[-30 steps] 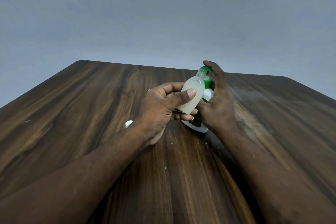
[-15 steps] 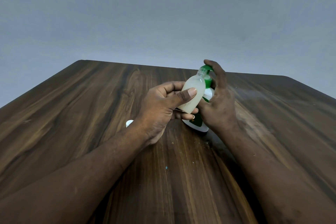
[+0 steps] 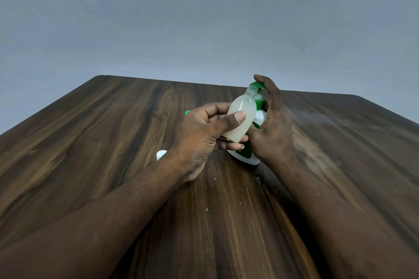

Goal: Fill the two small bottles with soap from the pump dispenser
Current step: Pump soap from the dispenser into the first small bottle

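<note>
Left hand [image 3: 199,133] closed around small bottle [image 3: 239,118], thumb across the near face, fingers wrapped behind; firm full-hand grip, no slack seen. Bottle uncapped, cloudy pale liquid showing through most of the body, so in my judgement it is near full. Long axis tilted: base toward 7 o'clock in the palm, open neck toward 1 o'clock, coming up right against the green spout of the pump dispenser [image 3: 256,120]. Dispenser stands on the wooden table [image 3: 113,142] just past table centre, directly behind the bottle and partly hidden by both hands; white base visible at 5 o'clock of the bottle. Right hand [image 3: 269,133] wrapped round the dispenser from its 3 o'clock side, index finger curled over the pump head at 12 o'clock, palm against the body; closed on it, pressing posture, though how far the head is depressed cannot be told. The relation that counts: bottle mouth must sit under the spout tip; the two appear touching or nearly so, exact alignment too small to confirm. Left hand is the nearer to the bottle, right the nearer to the pump. Two small objects peek out behind the left hand: a green piece [image 3: 187,112] at its 11 o'clock and a white rounded piece [image 3: 161,154] at its 8 o'clock beside the wrist; possibly a cap and the second bottle, cannot tell. Likely next: more strokes, or withdraw and cap.
</note>
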### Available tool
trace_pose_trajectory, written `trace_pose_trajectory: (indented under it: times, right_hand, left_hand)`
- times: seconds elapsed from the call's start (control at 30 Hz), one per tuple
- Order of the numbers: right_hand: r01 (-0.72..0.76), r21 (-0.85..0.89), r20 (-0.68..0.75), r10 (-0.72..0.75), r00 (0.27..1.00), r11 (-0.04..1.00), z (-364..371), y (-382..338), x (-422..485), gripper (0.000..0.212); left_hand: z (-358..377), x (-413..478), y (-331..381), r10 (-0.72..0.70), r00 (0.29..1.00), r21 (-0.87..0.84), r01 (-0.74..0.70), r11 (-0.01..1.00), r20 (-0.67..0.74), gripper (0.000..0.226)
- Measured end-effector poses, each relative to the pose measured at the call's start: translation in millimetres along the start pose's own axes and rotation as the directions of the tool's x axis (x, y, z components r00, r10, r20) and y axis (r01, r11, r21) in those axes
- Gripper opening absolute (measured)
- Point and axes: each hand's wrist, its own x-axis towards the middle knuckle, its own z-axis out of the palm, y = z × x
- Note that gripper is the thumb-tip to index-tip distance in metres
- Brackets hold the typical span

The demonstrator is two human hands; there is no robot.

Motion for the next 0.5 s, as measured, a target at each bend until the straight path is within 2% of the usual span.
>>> trace_pose_trajectory:
  times: [0.23, 0.33, 0.5]
  right_hand:
    - [-0.037, 0.032, -0.016, 0.038, 0.999, 0.999, 1.3, -2.9, -1.6, 0.075]
    - [-0.061, 0.029, -0.006, 0.061, 0.998, 0.998, 0.2, -3.2, -2.0, 0.077]
    - [-0.036, -0.015, 0.004, 0.036, 0.999, 0.999, -0.8, -3.4, -0.4, 0.084]
  left_hand:
    - [-2.4, -1.5, -1.7, -0.007, 1.000, 0.017, 0.006, 1.000, 0.013, 0.035]
    - [-1.9, -1.3, -1.1, -0.004, 1.000, 0.013, 0.004, 1.000, 0.012, 0.040]
    - [-0.9, 0.6, -1.9, 0.004, 1.000, 0.009, -0.004, 1.000, 0.013, 0.036]
